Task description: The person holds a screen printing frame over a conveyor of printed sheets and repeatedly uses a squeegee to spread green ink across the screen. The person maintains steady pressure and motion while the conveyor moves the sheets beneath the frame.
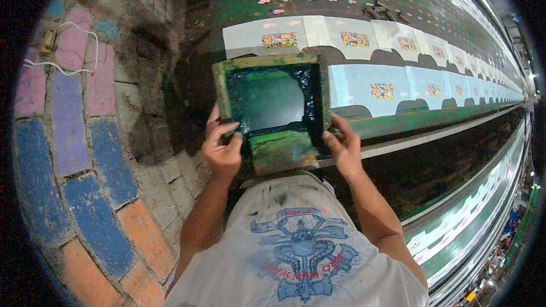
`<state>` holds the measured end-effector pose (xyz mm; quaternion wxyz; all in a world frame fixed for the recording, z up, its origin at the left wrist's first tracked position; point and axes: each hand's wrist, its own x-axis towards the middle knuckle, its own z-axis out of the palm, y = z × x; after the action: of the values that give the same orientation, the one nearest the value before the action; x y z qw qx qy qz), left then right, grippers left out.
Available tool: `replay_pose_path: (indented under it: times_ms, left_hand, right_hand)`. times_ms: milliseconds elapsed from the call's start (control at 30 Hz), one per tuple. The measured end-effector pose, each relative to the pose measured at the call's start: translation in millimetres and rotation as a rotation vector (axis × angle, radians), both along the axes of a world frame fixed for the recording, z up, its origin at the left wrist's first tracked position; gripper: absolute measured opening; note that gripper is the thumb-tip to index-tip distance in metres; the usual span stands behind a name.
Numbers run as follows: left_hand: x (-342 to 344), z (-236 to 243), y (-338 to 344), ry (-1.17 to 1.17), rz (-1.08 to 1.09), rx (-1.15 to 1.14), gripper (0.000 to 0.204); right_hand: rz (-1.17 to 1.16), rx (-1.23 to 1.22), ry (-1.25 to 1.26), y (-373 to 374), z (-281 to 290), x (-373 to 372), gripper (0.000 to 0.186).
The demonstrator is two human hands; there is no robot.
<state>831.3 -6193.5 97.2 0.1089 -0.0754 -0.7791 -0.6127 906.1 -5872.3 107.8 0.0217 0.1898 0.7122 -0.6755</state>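
Note:
A screen printing frame [266, 99] with a worn wooden border and a dark, glossy ink-stained middle is held in front of my body. My left hand [223, 148] grips its left side, thumb on the near face. On the opposite edge, my right hand [344, 146] is closed around the right side. The frame blocks the view of the table's near left end. Just beyond it lies a row of white fabric pieces [330, 33] with multicoloured printed patches. A row of light blue fabric pieces [354, 82], printed likewise, starts to its right.
The long green printing table [375, 127] runs off to the right. Dark clamp-like metal pieces [387, 12] rest on its far part. Another table with printed fabric [449, 233] stands at lower right. Painted paving blocks [71, 119] and a white cable [95, 51] are on the left floor.

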Motion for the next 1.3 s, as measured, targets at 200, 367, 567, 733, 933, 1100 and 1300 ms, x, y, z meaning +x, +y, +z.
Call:
replay_pose_path:
  times_ms: [200, 367, 567, 733, 933, 1100, 1300]
  left_hand:
    - [6.7, -34.3, 49.9, -0.03, -0.029, 0.036, 0.03]
    - [10.0, -34.0, 59.4, -0.082, 0.024, 0.028, 0.029]
    - [10.3, -46.8, 55.7, -0.139, 0.029, 0.099, 0.026]
    - [9.4, -57.3, 55.1, -0.121, 0.023, 0.132, 0.025]
    - [8.5, -56.9, 60.1, -0.117, 0.004, 0.212, 0.025]
    - [11.0, -56.4, 60.8, -0.138, 0.021, 0.187, 0.026]
    - [11.8, -65.5, 57.9, -0.096, 0.045, 0.135, 0.026]
  right_hand:
    - [-0.037, 0.118, -0.023, 45.4, -5.8, 2.7, 0.054]
    - [-0.018, 0.126, -0.02, 45.8, -3.6, 2.0, 0.059]
    - [0.006, 0.129, -0.025, 47.8, -8.9, 2.0, 0.059]
    - [-0.017, 0.083, -0.024, 47.0, -12.1, 1.9, 0.058]
    - [-0.061, 0.119, -0.037, 43.2, 1.7, 1.2, 0.054]
    - [-0.044, 0.119, 0.03, 52.8, -13.8, 5.1, 0.052]
    - [0.283, 0.817, 0.453, 51.4, 27.4, 11.4, 0.042]
